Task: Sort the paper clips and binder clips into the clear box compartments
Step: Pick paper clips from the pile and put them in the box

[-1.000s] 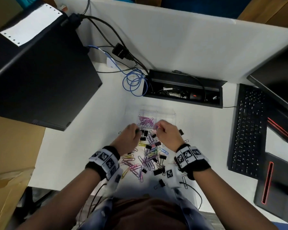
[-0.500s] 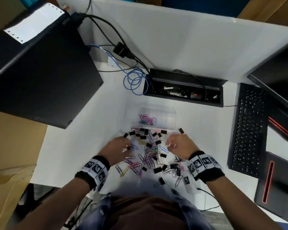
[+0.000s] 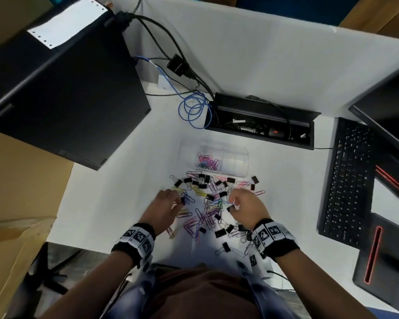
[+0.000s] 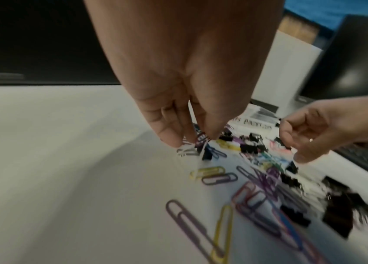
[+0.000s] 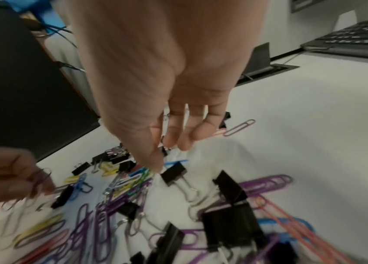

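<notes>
Far to the left of the clear box [image 3: 246, 155] stands a black computer case [image 3: 62, 88], well out of my path. Nearer me than the box and to its left, my left hand [image 3: 168, 207] hangs over the edge of the loose pile [image 3: 207, 208], thumb and fingertips closed narrowly on one dark purple paper clip [image 4: 201, 139]. The box lies ahead of that hand and a little to the right, its long side running across the desk. The sorted paper clips [image 3: 207, 162] sit in its left compartment, so I judge the left hand the nearer one for that drop. Between the hand and the box lie scattered clips flat on the desk, nothing tall enough to block a lifted carry.

On the near right of the box, my right hand [image 3: 245, 209] hovers with its fingers loosely curled. I cannot tell whether it holds anything. A black binder clip [image 5: 174, 173] lies just beside its thumb tip. I see no binder clips inside the box.

Well to the right of the box lies a black keyboard [image 3: 348, 187].
</notes>
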